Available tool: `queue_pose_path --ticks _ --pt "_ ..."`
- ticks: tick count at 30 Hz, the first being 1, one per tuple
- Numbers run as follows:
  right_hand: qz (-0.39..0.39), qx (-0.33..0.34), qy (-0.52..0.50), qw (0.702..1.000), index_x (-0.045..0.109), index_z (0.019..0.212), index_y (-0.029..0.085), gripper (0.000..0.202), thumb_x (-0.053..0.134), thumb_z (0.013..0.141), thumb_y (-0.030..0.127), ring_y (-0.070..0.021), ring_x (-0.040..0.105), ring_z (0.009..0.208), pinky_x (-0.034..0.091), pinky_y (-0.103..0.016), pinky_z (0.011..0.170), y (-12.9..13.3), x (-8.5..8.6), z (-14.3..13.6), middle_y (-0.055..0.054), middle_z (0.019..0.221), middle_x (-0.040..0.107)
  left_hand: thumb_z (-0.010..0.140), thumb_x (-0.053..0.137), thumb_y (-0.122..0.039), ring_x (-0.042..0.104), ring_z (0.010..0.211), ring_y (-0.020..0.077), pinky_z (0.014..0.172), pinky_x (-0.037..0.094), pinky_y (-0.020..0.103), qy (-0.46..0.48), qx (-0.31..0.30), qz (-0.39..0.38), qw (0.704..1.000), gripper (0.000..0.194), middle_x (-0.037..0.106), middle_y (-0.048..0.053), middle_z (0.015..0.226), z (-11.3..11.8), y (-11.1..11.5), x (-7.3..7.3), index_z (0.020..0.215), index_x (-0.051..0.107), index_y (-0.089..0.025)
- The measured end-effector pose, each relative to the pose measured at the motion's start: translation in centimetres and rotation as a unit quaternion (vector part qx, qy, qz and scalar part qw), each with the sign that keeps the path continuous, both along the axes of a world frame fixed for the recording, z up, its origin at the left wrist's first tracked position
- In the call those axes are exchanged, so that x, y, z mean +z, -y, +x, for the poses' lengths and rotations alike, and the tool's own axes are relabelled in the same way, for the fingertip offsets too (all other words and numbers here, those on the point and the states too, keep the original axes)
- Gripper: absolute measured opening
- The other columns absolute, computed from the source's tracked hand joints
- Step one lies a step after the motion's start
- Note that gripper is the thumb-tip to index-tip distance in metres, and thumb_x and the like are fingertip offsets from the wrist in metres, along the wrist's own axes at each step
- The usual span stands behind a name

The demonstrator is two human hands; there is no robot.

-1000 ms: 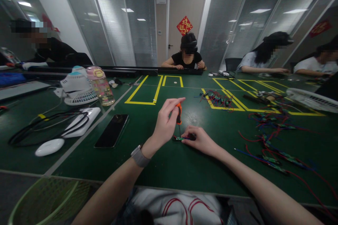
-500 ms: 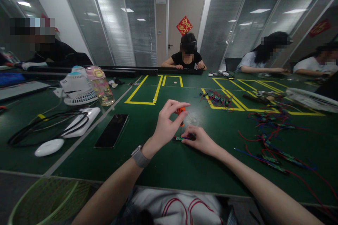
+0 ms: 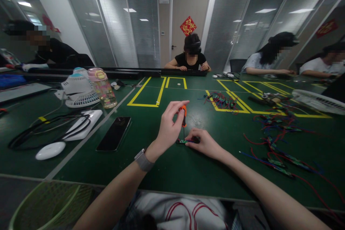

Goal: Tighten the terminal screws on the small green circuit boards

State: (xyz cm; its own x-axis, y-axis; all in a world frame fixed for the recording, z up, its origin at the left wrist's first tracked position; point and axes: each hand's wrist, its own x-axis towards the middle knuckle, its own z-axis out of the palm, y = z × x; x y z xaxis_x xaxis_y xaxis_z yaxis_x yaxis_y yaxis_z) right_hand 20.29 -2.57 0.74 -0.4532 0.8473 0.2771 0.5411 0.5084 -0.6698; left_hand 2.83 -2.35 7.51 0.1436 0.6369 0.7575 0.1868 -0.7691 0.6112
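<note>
An orange and black screwdriver (image 3: 184, 120) stands upright, its handle between the thumb and fingers of my left hand (image 3: 171, 122). Its thin shaft points down to a small green circuit board (image 3: 182, 141) on the green table (image 3: 161, 172). My right hand (image 3: 202, 142) pinches the right end of that board, where dark and coloured wires show beside the fingers. The exact spot the screwdriver's tip touches is too small to tell. A grey watch band is on my left wrist.
To the right lie wired boards (image 3: 272, 143), with another wire pile (image 3: 222, 100) further back. A phone (image 3: 114, 133), white case (image 3: 50, 150), cables, pink-lidded bottle (image 3: 104, 88) and white fan (image 3: 78, 88) are left. A green basket (image 3: 20, 208) stands below the edge. Several people sit around.
My left hand's fingers have shifted slightly round the screwdriver handle, which leans a little differently. My right hand stays on the board. The person at the far left has moved their head.
</note>
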Motion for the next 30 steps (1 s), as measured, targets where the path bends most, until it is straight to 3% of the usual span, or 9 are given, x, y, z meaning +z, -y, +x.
queue_pose_path --ticks 10,18,30 --pt "0.004 0.002 0.001 1.0 0.071 0.076 0.016 0.002 0.071 0.074 0.016 -0.0158 0.057 0.07 0.045 -0.028 0.066 -0.07 -0.08 -0.02 -0.003 0.075 0.062 0.087 0.06 -0.018 0.055 0.087 0.015 0.076 0.048 0.028 -0.013 0.021 0.012 1.0 0.015 0.055 0.003 0.095 -0.03 -0.15 -0.06 0.101 0.064 -0.021" --pt "0.004 0.002 0.003 1.0 0.071 0.078 0.017 0.004 0.071 0.074 0.016 -0.0157 0.058 0.07 0.045 -0.028 0.065 0.04 0.04 0.05 -0.003 0.076 0.063 0.097 0.037 -0.017 0.055 0.105 0.018 0.089 0.046 0.033 -0.005 0.002 -0.006 1.0 0.03 0.058 0.006 0.111 -0.23 0.03 0.07 0.113 0.062 -0.022" --pt "0.002 0.001 -0.004 1.0 0.071 0.077 0.017 0.003 0.071 0.074 0.017 -0.0164 0.059 0.072 0.046 -0.028 0.067 -0.02 -0.06 0.06 -0.003 0.077 0.063 0.092 0.051 -0.018 0.057 0.092 0.0162 0.079 0.049 0.031 -0.002 -0.009 0.001 1.0 0.025 0.06 0.006 0.102 -0.1 -0.06 0.05 0.114 0.062 -0.022"
